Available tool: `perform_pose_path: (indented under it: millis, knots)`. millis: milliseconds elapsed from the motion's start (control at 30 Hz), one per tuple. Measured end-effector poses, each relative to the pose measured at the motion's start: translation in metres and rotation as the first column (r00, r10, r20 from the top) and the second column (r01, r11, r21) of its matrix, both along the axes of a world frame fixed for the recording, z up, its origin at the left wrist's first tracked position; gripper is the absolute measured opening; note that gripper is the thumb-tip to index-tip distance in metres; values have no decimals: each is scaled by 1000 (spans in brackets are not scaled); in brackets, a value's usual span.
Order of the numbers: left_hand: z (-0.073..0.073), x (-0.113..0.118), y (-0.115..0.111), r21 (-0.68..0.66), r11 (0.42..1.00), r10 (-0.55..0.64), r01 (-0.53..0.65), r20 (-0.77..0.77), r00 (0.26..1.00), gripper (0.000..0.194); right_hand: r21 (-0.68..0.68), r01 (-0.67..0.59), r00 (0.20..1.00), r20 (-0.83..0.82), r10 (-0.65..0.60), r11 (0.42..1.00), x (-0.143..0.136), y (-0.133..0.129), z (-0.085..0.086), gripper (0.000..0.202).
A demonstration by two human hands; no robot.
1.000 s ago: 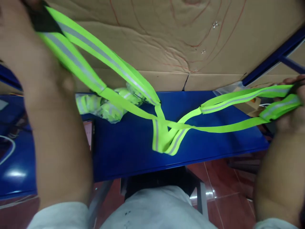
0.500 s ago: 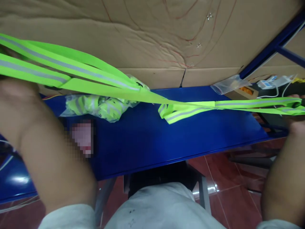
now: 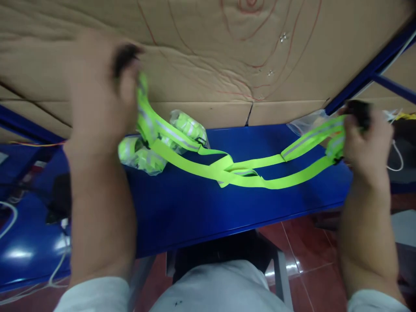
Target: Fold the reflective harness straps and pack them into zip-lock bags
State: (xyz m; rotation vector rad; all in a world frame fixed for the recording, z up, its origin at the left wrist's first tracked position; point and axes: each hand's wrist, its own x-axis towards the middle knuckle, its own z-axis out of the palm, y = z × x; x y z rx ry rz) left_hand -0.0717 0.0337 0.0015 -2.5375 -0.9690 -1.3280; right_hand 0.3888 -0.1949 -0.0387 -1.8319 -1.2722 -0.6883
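A neon-yellow reflective harness (image 3: pixel 273 182) with grey stripes hangs slack between my two hands, its straps crossing in the middle above the blue table (image 3: pixel 188 212). My left hand (image 3: pixel 100 91), raised and blurred, is closed around one end of it, where a black buckle (image 3: pixel 125 60) sticks out by the thumb. At the other side my right hand (image 3: pixel 370 138) grips the opposite end, with another black buckle (image 3: pixel 359 113) at its fingers. Behind the straps, near my left hand, lie clear plastic bags (image 3: pixel 188 125) of the same yellow banding.
A brown cardboard panel (image 3: pixel 201 52) with red drawn lines stands behind the table. A clear plastic bag (image 3: pixel 305 123) rests at the back right by a blue metal frame (image 3: pixel 367 76). White cables (image 3: pixel 58 268) run along the left.
Both hands have come inward from the frame's sides, the left one upward as well. The harness was stretched taut and now sags in loose curves.
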Motion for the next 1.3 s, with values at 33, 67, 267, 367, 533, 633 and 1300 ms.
perform_pose_path:
  millis: [33, 67, 267, 367, 533, 633, 1300]
  knots:
    - [5, 15, -10, 6, 1000, -28, 29, -140, 990, 45, -128, -130, 990, 41, 136, 983, -22, 12, 9, 32]
    - [9, 29, -18, -19, 998, -63, 61, -145, 987, 40, -310, -279, 947, 68, 314, 909, -42, 24, 18, 38]
    - [19, 72, -37, -45, 957, -291, 288, -178, 940, 36, -372, -552, 764, 132, 631, 747, -128, 81, 58, 62]
    - [13, 73, -43, -50, 952, -305, 301, -206, 930, 42, -338, -597, 731, 144, 667, 728, -152, 91, 64, 70]
    - [5, 77, -49, -41, 980, -198, 195, -282, 939, 53, -341, -654, 687, 106, 718, 676, -173, 95, 64, 73]
    - [1, 79, -45, -9, 986, -162, 166, -287, 944, 53, -354, -678, 665, 79, 743, 644, -174, 98, 63, 74]
    - [-5, 86, -49, 44, 998, -22, 50, -495, 868, 59, -379, -622, 717, 76, 693, 685, -183, 119, 37, 63]
